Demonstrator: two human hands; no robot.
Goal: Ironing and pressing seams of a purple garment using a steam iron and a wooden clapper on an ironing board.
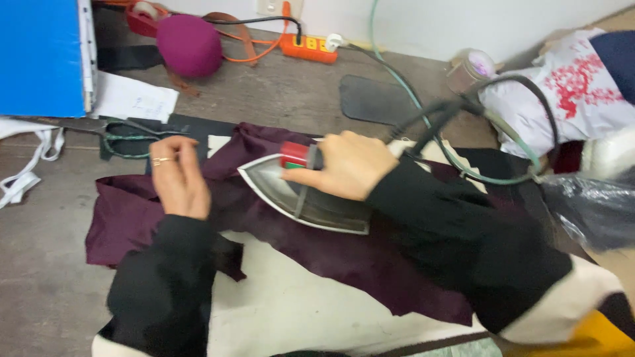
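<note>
Iron (304,195) being held in the right hand's (347,165) closed grip, dark purple cloth (344,254) beneath being pinned flat by the open left hand (178,178) beside the iron

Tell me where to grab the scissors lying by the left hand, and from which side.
Take the scissors by their green finger loops, which sit toward the left hand. Come from above: they lie flat on the table, blades pointing away to the left.

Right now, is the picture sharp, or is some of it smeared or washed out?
Head view: the right hand on the iron and the cables look motion-blurred; the white bundle at the right edge is overexposed; the left hand on the purple fabric is sharper.
</note>
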